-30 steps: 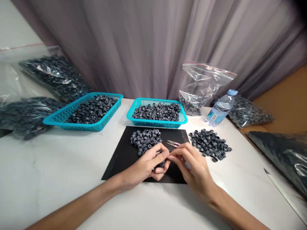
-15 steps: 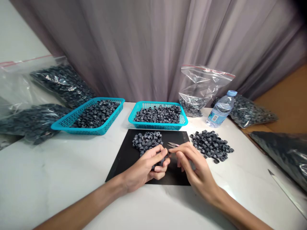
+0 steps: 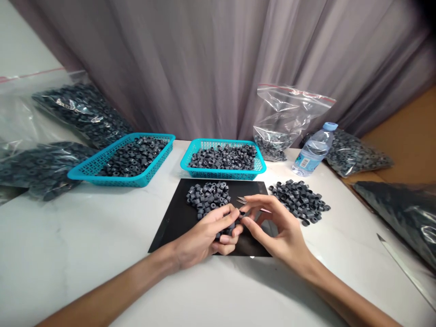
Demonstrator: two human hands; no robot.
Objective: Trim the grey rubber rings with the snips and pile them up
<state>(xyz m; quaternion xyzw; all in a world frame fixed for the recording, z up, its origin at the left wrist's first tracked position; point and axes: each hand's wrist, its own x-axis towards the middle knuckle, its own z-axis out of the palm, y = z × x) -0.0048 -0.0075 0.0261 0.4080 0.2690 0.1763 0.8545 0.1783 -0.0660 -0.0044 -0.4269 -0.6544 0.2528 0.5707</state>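
Observation:
My left hand [image 3: 209, 229] is curled around several dark grey short tube pieces [image 3: 229, 230], above a black mat [image 3: 177, 227]. Between its thumb and index finger, one small dark piece [image 3: 242, 213] sticks out to the right. The thumb and fingertip of my right hand [image 3: 275, 222] close on that same piece; its exact shape is partly hidden. Behind my right fingers, pointed metal blades [image 3: 241, 200] with a pinkish handle seem to lie on the mat. A pile of grey tube pieces [image 3: 207, 197] sits on the mat just beyond my left hand.
Two turquoise baskets [image 3: 223, 174] [image 3: 122, 181] of grey pieces stand behind the mat. More loose pieces [image 3: 299, 200] lie to its right. Around them are a water bottle [image 3: 311, 152], a clear zip bag [image 3: 272, 141], filled bags [image 3: 81, 113] and a pointed strip [image 3: 402, 268].
My right hand has moved in toward the left, its thumb and fingertip now at the small piece. The left hand keeps its hold. The whole view has shifted slightly.

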